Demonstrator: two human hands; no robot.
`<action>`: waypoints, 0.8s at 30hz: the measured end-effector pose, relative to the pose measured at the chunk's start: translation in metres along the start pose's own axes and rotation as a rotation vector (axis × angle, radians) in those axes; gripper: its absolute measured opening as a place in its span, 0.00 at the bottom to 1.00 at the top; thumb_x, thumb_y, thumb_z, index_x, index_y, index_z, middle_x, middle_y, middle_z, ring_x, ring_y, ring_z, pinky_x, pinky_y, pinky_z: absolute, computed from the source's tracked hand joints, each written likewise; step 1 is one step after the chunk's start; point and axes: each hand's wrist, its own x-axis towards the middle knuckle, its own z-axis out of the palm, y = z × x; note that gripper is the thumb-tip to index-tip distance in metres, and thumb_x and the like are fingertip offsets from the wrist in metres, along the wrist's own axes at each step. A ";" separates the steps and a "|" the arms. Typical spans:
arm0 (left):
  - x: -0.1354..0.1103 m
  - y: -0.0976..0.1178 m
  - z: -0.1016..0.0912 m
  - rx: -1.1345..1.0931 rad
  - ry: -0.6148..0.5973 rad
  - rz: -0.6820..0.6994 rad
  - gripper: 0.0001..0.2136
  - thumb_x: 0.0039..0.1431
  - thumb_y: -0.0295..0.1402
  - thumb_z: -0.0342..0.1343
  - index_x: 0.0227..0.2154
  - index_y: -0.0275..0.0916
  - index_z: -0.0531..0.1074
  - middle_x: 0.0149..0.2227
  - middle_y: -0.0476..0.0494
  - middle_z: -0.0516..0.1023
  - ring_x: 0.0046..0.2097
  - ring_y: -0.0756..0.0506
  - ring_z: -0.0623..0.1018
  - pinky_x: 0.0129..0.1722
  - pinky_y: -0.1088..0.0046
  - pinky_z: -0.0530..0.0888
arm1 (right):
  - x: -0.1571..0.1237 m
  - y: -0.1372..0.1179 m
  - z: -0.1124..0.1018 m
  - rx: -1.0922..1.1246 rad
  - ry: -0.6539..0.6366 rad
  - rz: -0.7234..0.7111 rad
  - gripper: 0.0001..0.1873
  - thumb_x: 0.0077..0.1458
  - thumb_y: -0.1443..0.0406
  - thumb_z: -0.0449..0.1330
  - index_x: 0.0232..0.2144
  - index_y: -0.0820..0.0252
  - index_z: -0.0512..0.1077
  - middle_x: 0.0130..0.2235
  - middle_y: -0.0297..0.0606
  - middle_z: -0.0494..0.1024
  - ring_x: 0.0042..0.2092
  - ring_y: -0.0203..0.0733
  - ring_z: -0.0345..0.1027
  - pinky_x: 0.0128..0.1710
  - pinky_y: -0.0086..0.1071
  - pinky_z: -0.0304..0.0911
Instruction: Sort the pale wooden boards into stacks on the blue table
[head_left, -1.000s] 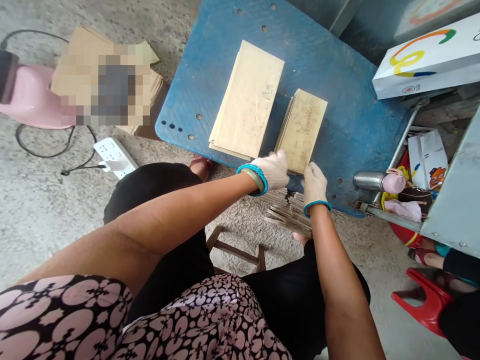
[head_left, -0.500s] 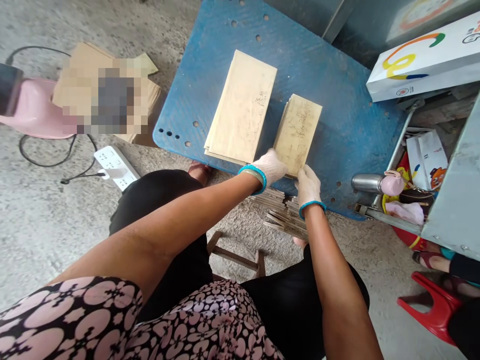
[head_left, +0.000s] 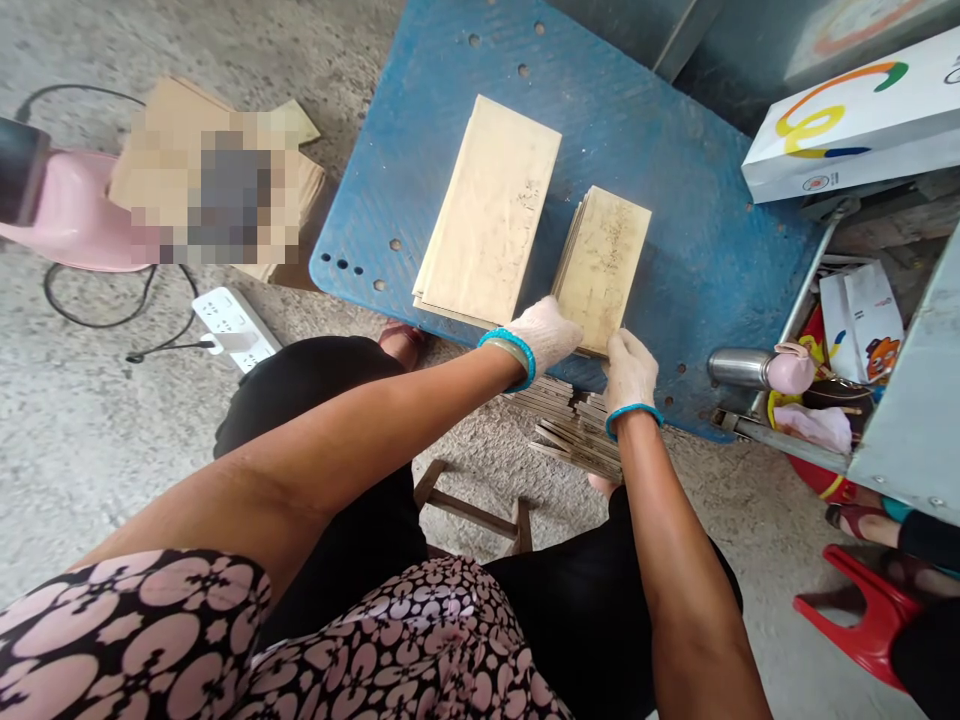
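Both my hands wear white knit gloves with blue cuffs. My left hand [head_left: 541, 332] and my right hand [head_left: 628, 368] grip the near end of a small stack of pale wooden sheets [head_left: 604, 262] lying on a blue table [head_left: 675, 200], fingers closed on its edge. A larger stack of the same sheets [head_left: 491, 210] lies just left of it. Below the table edge, under my hands, sits a loose pile of thin wooden strips [head_left: 574, 420].
A white box with coloured rings [head_left: 847, 115] lies at the right. A steel flask with a pink cap [head_left: 757, 368] lies at the table's corner beside a cluttered shelf. A power strip [head_left: 234, 324], pink stool [head_left: 71, 210] and red stool [head_left: 862, 610] stand on the concrete floor.
The hands have stayed on the near end of the small stack, shifting only slightly; the stack has hardly moved. The view wobbled a little.
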 end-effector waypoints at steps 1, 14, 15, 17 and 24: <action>-0.001 0.001 -0.002 0.006 0.011 0.000 0.17 0.53 0.35 0.56 0.46 0.35 0.70 0.40 0.38 0.76 0.41 0.42 0.76 0.34 0.72 0.68 | 0.000 -0.003 0.001 0.070 0.041 0.019 0.11 0.53 0.56 0.57 0.30 0.59 0.68 0.29 0.27 0.70 0.33 0.33 0.65 0.31 0.25 0.67; 0.005 0.018 0.002 -0.688 -0.155 -0.084 0.10 0.64 0.28 0.50 0.46 0.37 0.71 0.35 0.49 0.70 0.32 0.55 0.71 0.34 0.81 0.71 | -0.005 -0.036 -0.004 0.931 0.010 0.223 0.16 0.59 0.57 0.59 0.46 0.58 0.74 0.48 0.40 0.79 0.53 0.41 0.72 0.56 0.40 0.69; 0.003 0.019 0.001 -0.704 -0.165 -0.071 0.09 0.64 0.28 0.51 0.45 0.37 0.71 0.35 0.49 0.70 0.33 0.55 0.71 0.34 0.81 0.71 | -0.009 -0.037 -0.002 0.965 -0.018 0.214 0.19 0.61 0.54 0.57 0.48 0.58 0.74 0.50 0.40 0.78 0.56 0.41 0.70 0.58 0.41 0.67; 0.000 0.021 0.003 -0.702 -0.186 -0.053 0.08 0.62 0.28 0.53 0.43 0.36 0.71 0.35 0.48 0.71 0.34 0.54 0.72 0.35 0.82 0.71 | -0.018 -0.039 0.003 1.000 -0.068 0.215 0.23 0.62 0.49 0.54 0.51 0.56 0.73 0.53 0.39 0.77 0.59 0.41 0.67 0.61 0.42 0.64; -0.009 0.010 0.024 -0.597 -0.253 -0.014 0.05 0.59 0.28 0.52 0.37 0.37 0.71 0.40 0.44 0.77 0.36 0.52 0.76 0.34 0.80 0.73 | -0.027 -0.045 0.015 0.945 -0.100 0.302 0.25 0.63 0.51 0.52 0.54 0.60 0.71 0.52 0.41 0.78 0.56 0.44 0.71 0.63 0.44 0.62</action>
